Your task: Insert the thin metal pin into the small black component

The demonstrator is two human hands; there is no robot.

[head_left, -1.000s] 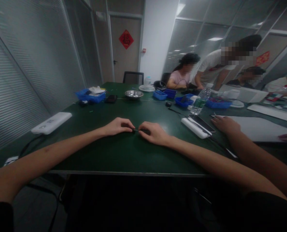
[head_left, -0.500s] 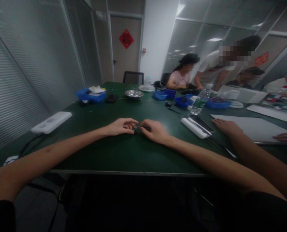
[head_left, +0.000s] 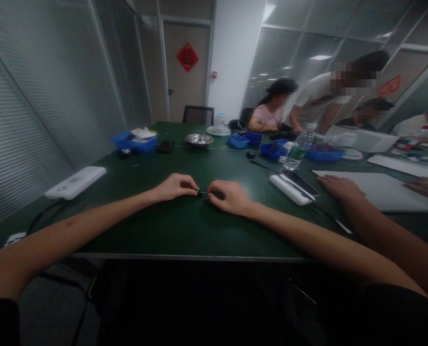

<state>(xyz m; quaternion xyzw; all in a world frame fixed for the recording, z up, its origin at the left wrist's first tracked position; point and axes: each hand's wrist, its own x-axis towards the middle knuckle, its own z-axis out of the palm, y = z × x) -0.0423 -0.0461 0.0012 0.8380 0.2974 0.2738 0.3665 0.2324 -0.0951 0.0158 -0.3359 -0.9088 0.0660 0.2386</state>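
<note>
Above the green table, my left hand (head_left: 177,187) is closed in a pinch, thumb and fingertips meeting at a small black piece (head_left: 199,194). The piece is too small to name. My right hand (head_left: 228,196) faces it from the right, with fingers curled round a thin metal rod (head_left: 204,192). Only the rod's slim tip shows, pointing left at the black piece; the rest is hidden in my fingers. I cannot tell whether the tip touches the piece.
The green table (head_left: 163,230) bears a white power strip (head_left: 292,190), a dark phone (head_left: 300,183) and a water bottle (head_left: 298,150) at right. Another white strip (head_left: 76,182) lies left. Beyond are a metal bowl (head_left: 199,140) and blue trays (head_left: 132,142). A neighbour's hands (head_left: 339,186) rest on white board.
My left hand has gone from loosely spread fingers to a pinch on the small black piece. My right hand has shifted slightly, and the rod now lies flatter.
</note>
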